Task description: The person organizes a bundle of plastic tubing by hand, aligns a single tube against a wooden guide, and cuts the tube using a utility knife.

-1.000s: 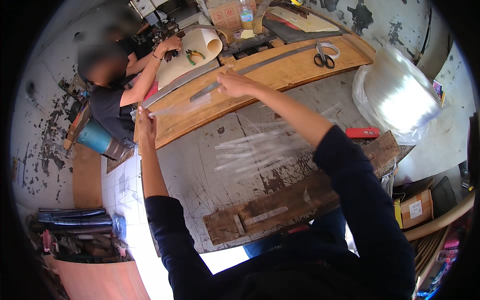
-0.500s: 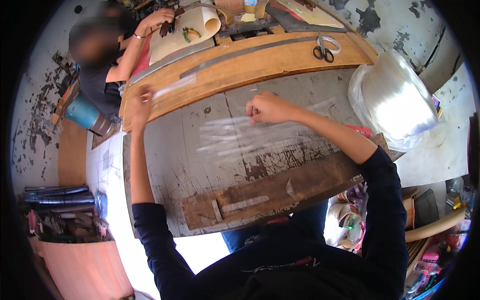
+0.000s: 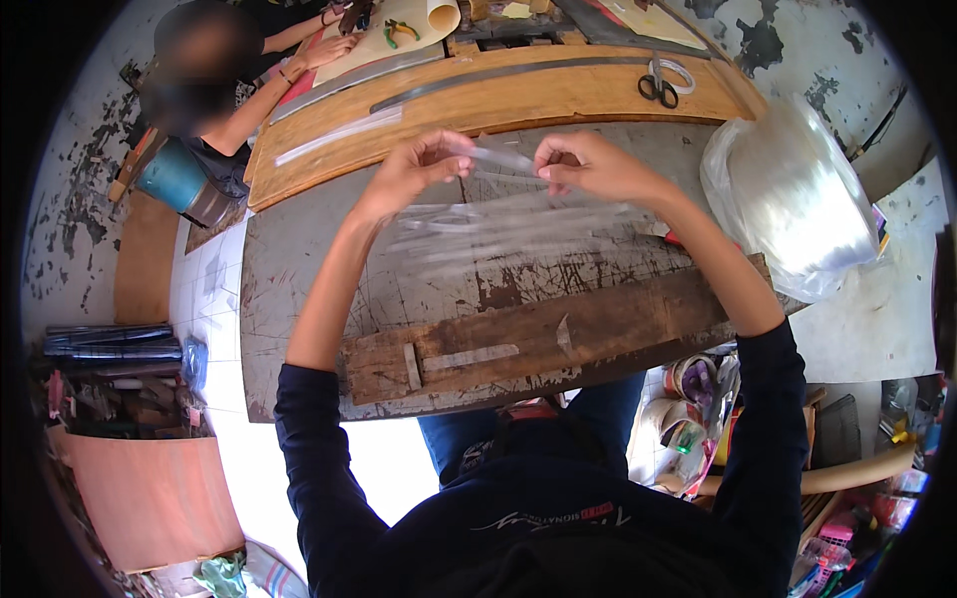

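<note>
Over the far part of the grey worktable, my left hand (image 3: 417, 174) and my right hand (image 3: 590, 164) face each other. A clear plastic strip (image 3: 501, 157) stretches between them, one end pinched in the fingers of each hand. Below it, a loose pile of similar clear strips (image 3: 478, 234) lies on the scratched grey tabletop (image 3: 299, 289). To the left, a small bundle of clear strips (image 3: 339, 136) rests on the raised wooden board (image 3: 538, 95).
A worn wooden plank (image 3: 618, 324) lies along the near edge, with a thin blade (image 3: 563, 336) on it. Black scissors (image 3: 658, 88) sit on the far board. A big roll of clear plastic (image 3: 797, 199) stands right. At far left, another person's hand (image 3: 334, 48) works near green pliers (image 3: 401, 33).
My left hand has come right from the wooden board, where a bundle of strips now lies. My right hand has lifted slightly away from the pile. Both hands now hold one strip.
</note>
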